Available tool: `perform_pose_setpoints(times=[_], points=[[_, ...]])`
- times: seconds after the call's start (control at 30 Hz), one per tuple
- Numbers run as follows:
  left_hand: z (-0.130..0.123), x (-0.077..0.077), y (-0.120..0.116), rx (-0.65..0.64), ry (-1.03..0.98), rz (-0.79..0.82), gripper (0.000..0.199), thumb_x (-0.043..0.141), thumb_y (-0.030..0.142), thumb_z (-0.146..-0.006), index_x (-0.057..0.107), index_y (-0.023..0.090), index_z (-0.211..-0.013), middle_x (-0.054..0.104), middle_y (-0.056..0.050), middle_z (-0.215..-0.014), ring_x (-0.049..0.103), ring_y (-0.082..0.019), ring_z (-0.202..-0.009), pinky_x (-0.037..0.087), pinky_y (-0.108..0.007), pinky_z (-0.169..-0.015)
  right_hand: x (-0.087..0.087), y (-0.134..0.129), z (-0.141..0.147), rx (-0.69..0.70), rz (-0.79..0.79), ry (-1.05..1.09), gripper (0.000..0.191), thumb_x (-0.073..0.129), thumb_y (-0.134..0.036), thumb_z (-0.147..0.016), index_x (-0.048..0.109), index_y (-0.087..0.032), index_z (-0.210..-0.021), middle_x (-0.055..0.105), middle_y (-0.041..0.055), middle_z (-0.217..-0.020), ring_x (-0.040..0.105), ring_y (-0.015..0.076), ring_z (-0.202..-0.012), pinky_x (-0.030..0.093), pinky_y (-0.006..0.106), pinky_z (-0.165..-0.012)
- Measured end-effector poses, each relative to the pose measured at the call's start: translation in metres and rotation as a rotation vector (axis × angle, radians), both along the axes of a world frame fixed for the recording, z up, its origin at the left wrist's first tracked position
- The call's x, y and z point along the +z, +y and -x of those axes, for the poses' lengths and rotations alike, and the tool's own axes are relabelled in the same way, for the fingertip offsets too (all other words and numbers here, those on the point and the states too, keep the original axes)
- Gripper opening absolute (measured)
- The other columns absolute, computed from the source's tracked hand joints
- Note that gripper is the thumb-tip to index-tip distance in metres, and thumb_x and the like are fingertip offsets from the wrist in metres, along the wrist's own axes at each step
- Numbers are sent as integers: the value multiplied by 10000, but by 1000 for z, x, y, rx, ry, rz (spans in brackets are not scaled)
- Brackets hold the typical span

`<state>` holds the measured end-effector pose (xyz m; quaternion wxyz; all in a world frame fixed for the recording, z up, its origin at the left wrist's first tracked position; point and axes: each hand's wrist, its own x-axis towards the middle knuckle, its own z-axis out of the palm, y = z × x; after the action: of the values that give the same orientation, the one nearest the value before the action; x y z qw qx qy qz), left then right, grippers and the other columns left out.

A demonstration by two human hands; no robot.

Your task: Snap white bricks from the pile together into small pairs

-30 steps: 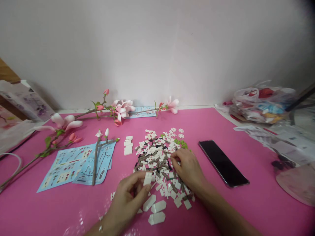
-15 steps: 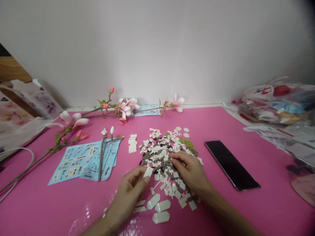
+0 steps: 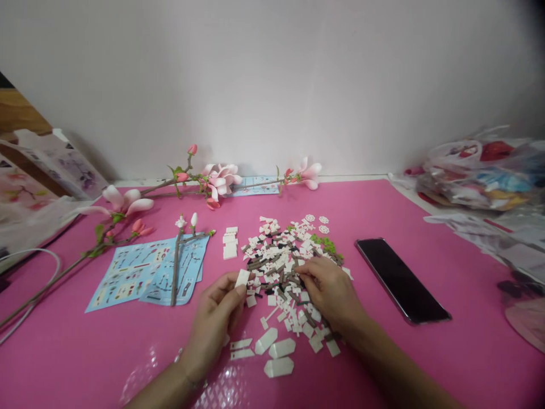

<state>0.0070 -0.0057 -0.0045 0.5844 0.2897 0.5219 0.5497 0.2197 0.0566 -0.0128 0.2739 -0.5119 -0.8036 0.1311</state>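
Between the thumb and fingers of my left hand [image 3: 219, 309] is a white flat piece [image 3: 242, 278], held at the left edge of a loose pile of small white, grey-brown and black pieces [image 3: 279, 261]. My right hand [image 3: 330, 287] reaches into the pile from the right, its thumb and index finger pinched together; whatever lies between them is too small to make out. Green pieces [image 3: 323, 243] lie at the pile's back right. Several long pointed white pieces [image 3: 279, 367] rest in front of it. Some white plates [image 3: 230, 243] form a short column to its left.
Blue instruction sheets [image 3: 128, 272] lie at the left with a brown built branch [image 3: 175, 270] on top. Flowering branches [image 3: 219, 179] stretch along the back. A black phone [image 3: 402, 279] is at the right, plastic bags [image 3: 477, 170] behind it.
My left hand has moved left, away from the pile's middle, still holding the white piece. My right hand has shifted slightly right and stays over the pile. The view has tilted a little.
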Motion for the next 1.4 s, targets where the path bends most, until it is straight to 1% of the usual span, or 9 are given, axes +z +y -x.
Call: perform_pose_setpoints(times=[0.2, 0.3, 0.43, 0.6, 0.77, 0.87, 1.07, 1.23, 1.4], points=[[0, 3, 1, 34, 27, 16, 182, 694, 304, -722, 668, 161, -832, 587, 31, -563, 492, -85, -456, 332, -168, -406, -1, -1, -2, -13, 7, -66, 178, 543, -75, -822, 690, -173, -801, 607, 46, -779, 545, 191, -783, 436, 304, -694], [1, 3, 3, 36, 34, 16, 141, 682, 295, -726, 625, 167, -715, 467, 75, -447, 370, -63, -375, 248, -166, -370, -3, -1, -2, -8, 6, -78, 189, 541, -74, -823, 702, -172, -816, 605, 51, -781, 545, 194, -783, 443, 309, -693], [2, 6, 6, -17, 54, -8, 291, 624, 287, -762, 503, 169, -524, 362, 91, -389, 235, -45, -342, 153, -175, -363, -3, 0, -1, -5, 4, -85, 216, 515, -75, -833, 711, -162, -851, 614, 68, -794, 543, 207, -793, 457, 327, -691], [0, 9, 7, -40, 38, -28, 350, 608, 295, -759, 453, 170, -472, 346, 88, -380, 199, -40, -341, 137, -186, -369, 0, -2, 4, 137, -95, -50, 270, 458, -99, -871, 692, -144, -1000, 652, 106, -1005, 526, 244, -977, 441, 407, -854], [0, 4, 8, -44, 4, -19, 227, 601, 284, -777, 527, 170, -595, 359, 98, -375, 198, -39, -324, 113, -192, -366, 2, -6, 10, 257, -15, -168, 329, 475, -184, -885, 605, -169, -1188, 549, 83, -1311, 375, 301, -1257, 314, 543, -1015], [1, 1, 9, -51, -22, -31, 122, 583, 277, -797, 580, 173, -732, 348, 112, -372, 186, -43, -315, 106, -197, -366, 0, -5, 9, 253, -6, -173, 306, 465, -190, -890, 628, -189, -1149, 572, 58, -1292, 388, 290, -1257, 289, 561, -1031], [4, 2, 10, -80, 13, -57, 340, 549, 289, -830, 459, 180, -521, 324, 97, -345, 187, -48, -326, 114, -206, -363, -4, -1, 6, 170, -118, -79, 268, 454, -162, -886, 688, -146, -1018, 664, 83, -1143, 495, 270, -1141, 325, 532, -1022], [7, 4, 13, -94, -27, -90, 125, 559, 273, -822, 599, 157, -801, 339, 109, -365, 200, -57, -332, 141, -207, -374, 6, -8, 14, 349, -64, -219, 326, 471, -216, -895, 595, -199, -1195, 528, 41, -1347, 358, 293, -1300, 273, 564, -1054], [8, -3, 15, -146, -117, -148, 116, 535, 253, -848, 590, 157, -881, 351, 106, -398, 183, -53, -342, 142, -201, -371, 6, -13, 19, 375, -110, -287, 314, 446, -216, -911, 592, -208, -1189, 553, 11, -1323, 379, 252, -1289, 203, 511, -1107]])
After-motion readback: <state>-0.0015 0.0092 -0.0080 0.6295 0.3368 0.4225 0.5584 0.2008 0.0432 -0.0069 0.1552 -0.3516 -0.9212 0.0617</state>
